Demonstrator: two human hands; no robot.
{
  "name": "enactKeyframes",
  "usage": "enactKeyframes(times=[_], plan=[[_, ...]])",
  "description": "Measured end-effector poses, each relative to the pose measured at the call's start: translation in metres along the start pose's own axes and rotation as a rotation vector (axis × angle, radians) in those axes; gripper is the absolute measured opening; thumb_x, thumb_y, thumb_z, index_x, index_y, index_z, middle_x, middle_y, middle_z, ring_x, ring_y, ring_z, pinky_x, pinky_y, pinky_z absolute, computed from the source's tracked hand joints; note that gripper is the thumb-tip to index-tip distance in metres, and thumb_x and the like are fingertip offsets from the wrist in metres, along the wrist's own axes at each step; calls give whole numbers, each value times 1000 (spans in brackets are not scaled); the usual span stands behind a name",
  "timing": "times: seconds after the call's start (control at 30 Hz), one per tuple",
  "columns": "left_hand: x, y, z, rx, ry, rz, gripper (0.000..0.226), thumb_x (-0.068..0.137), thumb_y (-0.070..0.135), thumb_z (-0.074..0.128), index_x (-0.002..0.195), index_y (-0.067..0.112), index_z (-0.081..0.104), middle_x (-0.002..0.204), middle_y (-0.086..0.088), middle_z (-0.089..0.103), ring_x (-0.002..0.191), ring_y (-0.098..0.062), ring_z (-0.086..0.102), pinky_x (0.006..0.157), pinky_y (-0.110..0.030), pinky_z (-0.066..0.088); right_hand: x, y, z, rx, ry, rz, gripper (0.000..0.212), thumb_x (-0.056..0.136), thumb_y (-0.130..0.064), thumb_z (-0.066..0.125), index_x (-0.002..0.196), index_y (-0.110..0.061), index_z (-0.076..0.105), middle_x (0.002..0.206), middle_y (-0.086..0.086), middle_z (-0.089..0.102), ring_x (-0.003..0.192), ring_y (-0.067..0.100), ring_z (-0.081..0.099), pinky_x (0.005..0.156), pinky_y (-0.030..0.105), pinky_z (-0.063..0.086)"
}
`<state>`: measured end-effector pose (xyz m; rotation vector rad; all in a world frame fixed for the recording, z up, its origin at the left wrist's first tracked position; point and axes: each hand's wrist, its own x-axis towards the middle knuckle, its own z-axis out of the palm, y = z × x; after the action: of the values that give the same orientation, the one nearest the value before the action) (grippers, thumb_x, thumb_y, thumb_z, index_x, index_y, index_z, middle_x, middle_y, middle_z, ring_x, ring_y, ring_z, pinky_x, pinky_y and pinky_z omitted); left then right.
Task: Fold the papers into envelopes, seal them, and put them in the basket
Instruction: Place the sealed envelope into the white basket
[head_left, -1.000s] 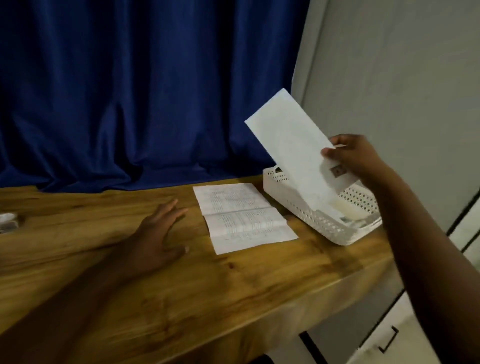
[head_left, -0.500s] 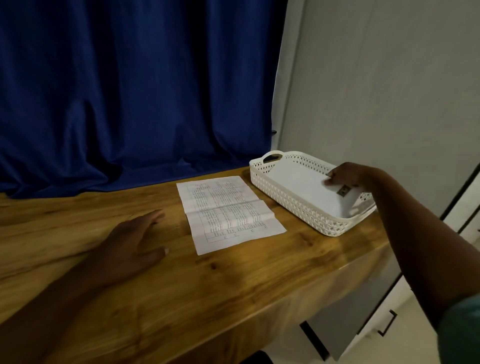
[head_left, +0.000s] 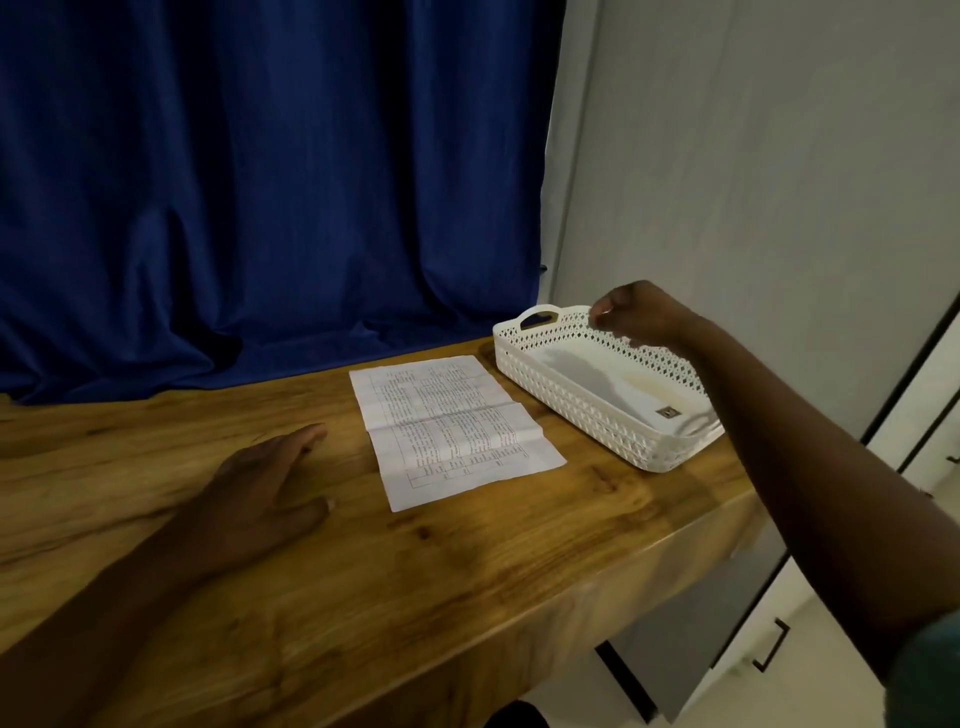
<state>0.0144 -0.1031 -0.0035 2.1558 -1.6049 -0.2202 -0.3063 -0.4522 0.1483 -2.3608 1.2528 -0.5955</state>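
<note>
A white lattice basket stands at the right end of the wooden table. A white envelope with a small dark stamp lies flat inside it. My right hand hovers above the basket's far rim, fingers curled, holding nothing. A printed sheet of paper, creased across the middle, lies unfolded on the table left of the basket. My left hand rests palm down on the table, left of the sheet, fingers spread, not touching it.
The wooden table has its front edge running diagonally at lower right. A dark blue curtain hangs behind it. A grey wall and cabinet doors with black handles lie to the right.
My right hand lowered the envelope into the basket, let go of it, and lifted up toward the far rim. My left hand stayed flat on the table.
</note>
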Motion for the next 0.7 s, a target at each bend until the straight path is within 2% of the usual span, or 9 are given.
enactKeyframes(times=[0.07, 0.13, 0.2, 0.3, 0.37, 0.43, 0.53, 0.7], plan=[[1, 2, 0, -15, 19, 3, 95, 78, 74, 62, 155, 49, 11, 157, 14, 41, 144, -10, 34, 121, -39, 27, -15, -35, 17, 17, -5, -134, 23, 93, -26, 68, 112, -13, 73, 107, 7, 72, 82, 16, 62, 69, 27, 48], [2, 2, 1, -52, 34, -12, 98, 84, 62, 71, 158, 45, 10, 155, 15, 43, 143, -9, 36, 120, -37, 28, -32, -66, 45, 25, -41, -254, 31, 94, -36, 66, 120, -18, 70, 112, -3, 69, 96, 13, 63, 83, 27, 47], [0, 1, -2, -131, 75, -25, 100, 84, 51, 78, 159, 41, 13, 152, 14, 47, 138, -7, 41, 113, -32, 34, -46, -87, 81, -8, -160, -339, 44, 93, -51, 61, 126, -22, 66, 119, -4, 68, 108, 15, 64, 93, 30, 48], [-4, -3, -10, -205, 194, -44, 91, 87, 35, 79, 158, 40, 23, 148, 14, 45, 129, -2, 46, 102, -23, 39, -51, -100, 137, -147, -358, -300, 64, 91, -70, 47, 132, -23, 61, 138, -2, 59, 127, 19, 53, 104, 33, 39], [-10, -14, -22, -184, 275, -71, 83, 89, 31, 77, 157, 35, 29, 147, 13, 43, 126, -3, 47, 100, -21, 40, -51, -112, 169, -273, -440, -244, 72, 87, -79, 39, 127, -24, 62, 138, 1, 59, 127, 23, 53, 106, 39, 39], [-14, -29, -33, -161, 345, -110, 76, 90, 32, 76, 155, 31, 37, 149, 8, 45, 129, -9, 49, 105, -28, 43, -53, -126, 193, -330, -447, -244, 76, 86, -81, 38, 130, -24, 61, 140, 4, 59, 125, 26, 54, 105, 41, 41], [-20, -51, -44, -126, 412, -174, 65, 90, 30, 75, 149, 25, 48, 148, -1, 50, 133, -19, 49, 108, -34, 42, -66, -155, 220, -275, -405, -353, 77, 84, -79, 45, 141, -28, 52, 146, 3, 54, 133, 28, 49, 109, 46, 42], [-19, -61, -54, -112, 484, -244, 50, 90, 24, 73, 138, 19, 60, 142, -5, 57, 129, -24, 54, 106, -38, 44, -92, -225, 261, -126, -425, -490, 58, 90, -64, 55, 133, -26, 62, 139, 3, 60, 128, 28, 52, 106, 46, 45]])
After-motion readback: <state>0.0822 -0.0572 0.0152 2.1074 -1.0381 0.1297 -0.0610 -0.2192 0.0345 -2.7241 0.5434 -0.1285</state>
